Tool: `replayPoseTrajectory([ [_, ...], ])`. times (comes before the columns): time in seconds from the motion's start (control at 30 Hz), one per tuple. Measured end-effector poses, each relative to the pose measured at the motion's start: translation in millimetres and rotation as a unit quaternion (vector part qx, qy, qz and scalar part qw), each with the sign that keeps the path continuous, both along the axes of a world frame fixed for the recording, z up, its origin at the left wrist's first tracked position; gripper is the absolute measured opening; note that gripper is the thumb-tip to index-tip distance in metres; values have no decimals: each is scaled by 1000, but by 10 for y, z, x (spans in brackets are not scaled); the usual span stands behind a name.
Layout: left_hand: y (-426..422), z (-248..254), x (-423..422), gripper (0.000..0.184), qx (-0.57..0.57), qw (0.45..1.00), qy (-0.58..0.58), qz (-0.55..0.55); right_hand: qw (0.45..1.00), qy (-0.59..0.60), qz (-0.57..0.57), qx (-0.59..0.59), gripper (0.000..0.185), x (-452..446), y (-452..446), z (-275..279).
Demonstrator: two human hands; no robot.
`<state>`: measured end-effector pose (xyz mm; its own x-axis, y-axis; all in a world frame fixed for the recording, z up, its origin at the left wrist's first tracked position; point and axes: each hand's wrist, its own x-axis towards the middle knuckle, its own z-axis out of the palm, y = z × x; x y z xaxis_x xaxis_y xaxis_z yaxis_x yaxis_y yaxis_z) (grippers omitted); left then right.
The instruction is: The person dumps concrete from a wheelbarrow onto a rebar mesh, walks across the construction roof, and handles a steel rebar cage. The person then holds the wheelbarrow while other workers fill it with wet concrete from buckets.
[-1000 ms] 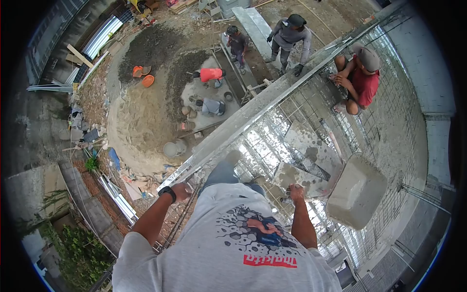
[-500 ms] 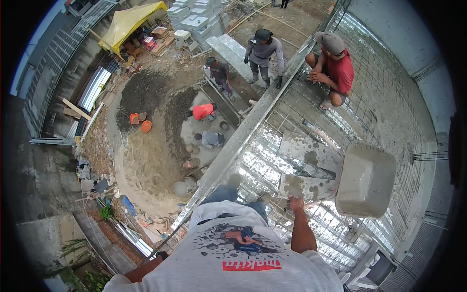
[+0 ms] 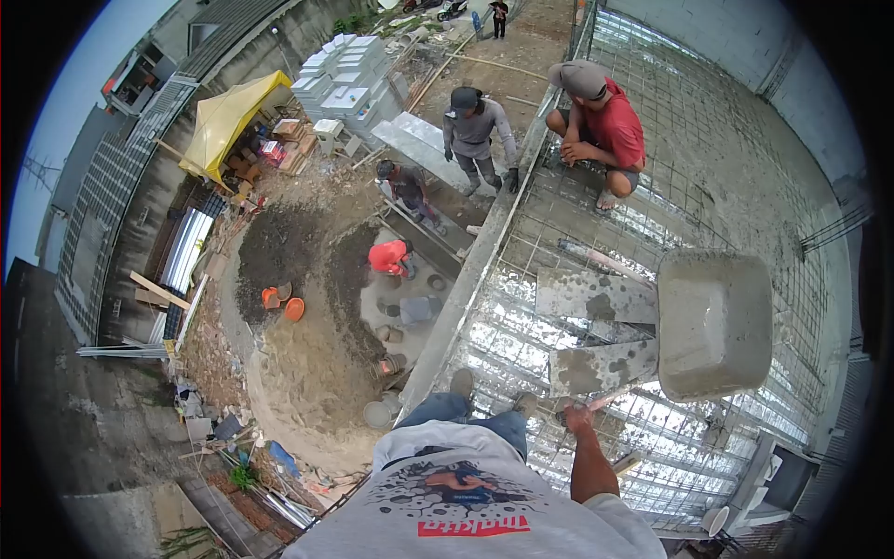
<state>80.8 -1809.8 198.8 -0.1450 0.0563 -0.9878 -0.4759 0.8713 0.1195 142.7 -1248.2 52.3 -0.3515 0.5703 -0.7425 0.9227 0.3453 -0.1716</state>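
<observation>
From the right hand (image 3: 577, 416) on the wheelbarrow handle (image 3: 611, 398), room opens toward three o'clock, above the steel mesh (image 3: 678, 416). The wheelbarrow tray (image 3: 715, 326) blocks two o'clock; a splattered board (image 3: 603, 367) lies low at one, a crouching person (image 3: 605, 130) sits farther off at twelve, and a shoe (image 3: 525, 404) stands near nine.

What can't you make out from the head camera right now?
All in the head view:
Left hand: hidden by the shirt or out of frame.
Right hand: too small to show how its fingers close on the handle.
Wheel: hidden beneath the wheelbarrow tray.
Distant standing person: hands too small.
</observation>
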Motion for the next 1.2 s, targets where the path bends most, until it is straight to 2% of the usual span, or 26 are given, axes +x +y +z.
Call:
replayPoseTrajectory([
  [0.1, 58, -46, -67, 38, -4, 1000, 7, -8, 997, 17, 25, -70, 57, 169, 108, -321],
  [0.2, 90, -79, -86, 39, -5, 1000, 10, -13, 983, 73, -125, -112, 45, 26, -53, 354],
  [0.27, 105, -74, -108, 40, -5, 1000, 12, -15, 973, 136, -155, -105, 40, 263, -19, -54],
  [0.33, 101, -68, -123, 40, -5, 1000, 17, -14, 955, 177, -204, -119, 34, 303, -20, -66],
  [0.43, 97, -67, -102, 41, -5, 1000, 18, -15, 966, 163, -162, -121, 31, 415, 53, -297],
  [0.53, 95, -84, -95, 42, -5, 1000, 18, -18, 973, 148, -146, -96, 31, 418, 69, -296],
  [0.77, 43, -90, -60, 44, -8, 999, 8, -33, 969, 116, -183, -120, 37, 238, 42, -312],
  [0.8, 33, -96, -70, 44, -7, 999, 7, -36, 973, 105, -168, -115, 38, 179, 27, -257],
  [0.93, -32, -86, -85, 45, -10, 999, -4, -53, 982, 99, -127, -94, 45, -204, -173, 602],
  [1.03, -123, -49, -101, 47, -15, 997, -22, -76, 997, 64, -39, 1, 52, -108, -101, 127],
  [1.13, -279, 9, -96, 48, -23, 991, -52, -119, 997, 55, -38, -41, 54, 95, 81, -630],
  [1.2, -404, 52, -124, 48, -36, 981, -80, -172, 994, 76, -13, -71, 52, 101, 33, -566],
])
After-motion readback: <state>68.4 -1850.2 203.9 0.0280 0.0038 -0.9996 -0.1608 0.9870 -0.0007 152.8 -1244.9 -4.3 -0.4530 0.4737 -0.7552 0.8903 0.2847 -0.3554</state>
